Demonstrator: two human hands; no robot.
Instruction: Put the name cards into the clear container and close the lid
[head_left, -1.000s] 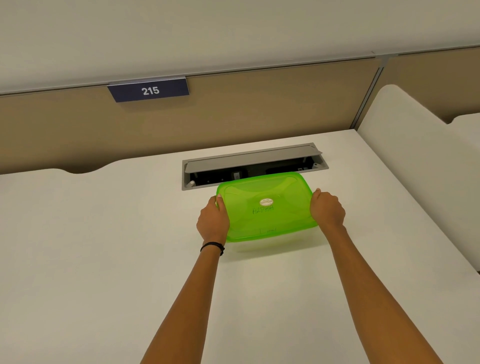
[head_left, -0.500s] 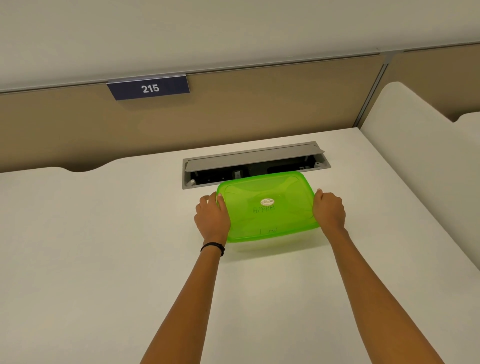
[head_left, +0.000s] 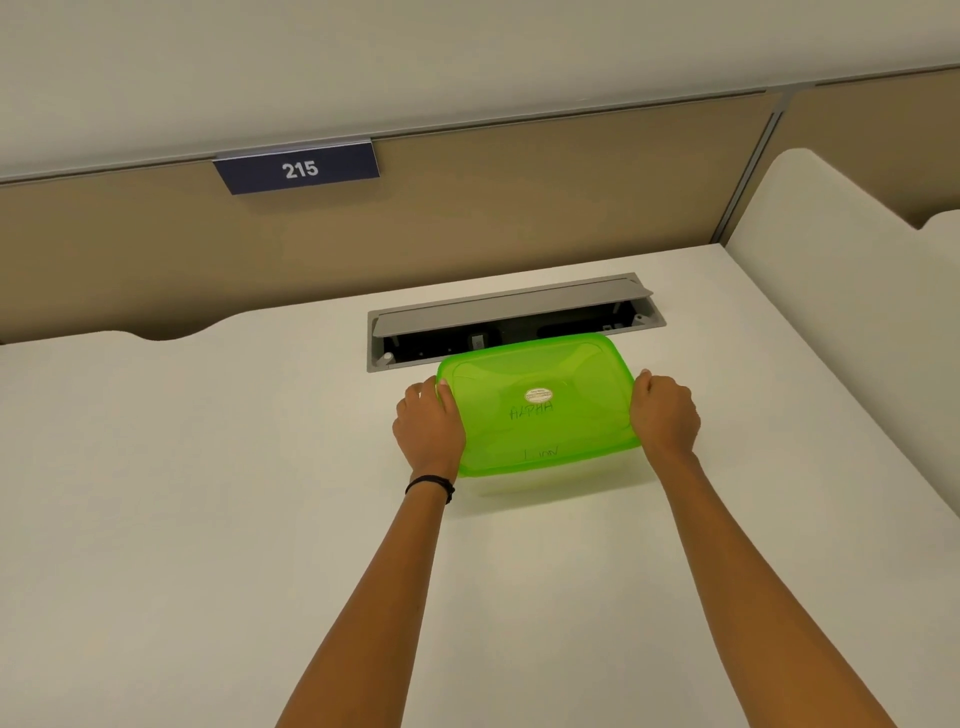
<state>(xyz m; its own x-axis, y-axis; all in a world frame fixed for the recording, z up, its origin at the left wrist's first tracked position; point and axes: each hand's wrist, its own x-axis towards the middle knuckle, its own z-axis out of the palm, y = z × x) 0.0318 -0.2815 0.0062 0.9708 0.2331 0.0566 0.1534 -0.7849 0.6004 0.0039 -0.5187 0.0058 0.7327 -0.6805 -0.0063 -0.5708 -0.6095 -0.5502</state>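
While gripped at both ends, the green lid (head_left: 540, 405) could seat unevenly.
Left hand (head_left: 428, 428) and right hand (head_left: 665, 415) clasp it atop the clear container (head_left: 550, 482) on the desk (head_left: 208, 519); lopsided pressure would lift a corner.

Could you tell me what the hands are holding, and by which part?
The green-lidded container: the left hand grips its left end, the right hand its right end.
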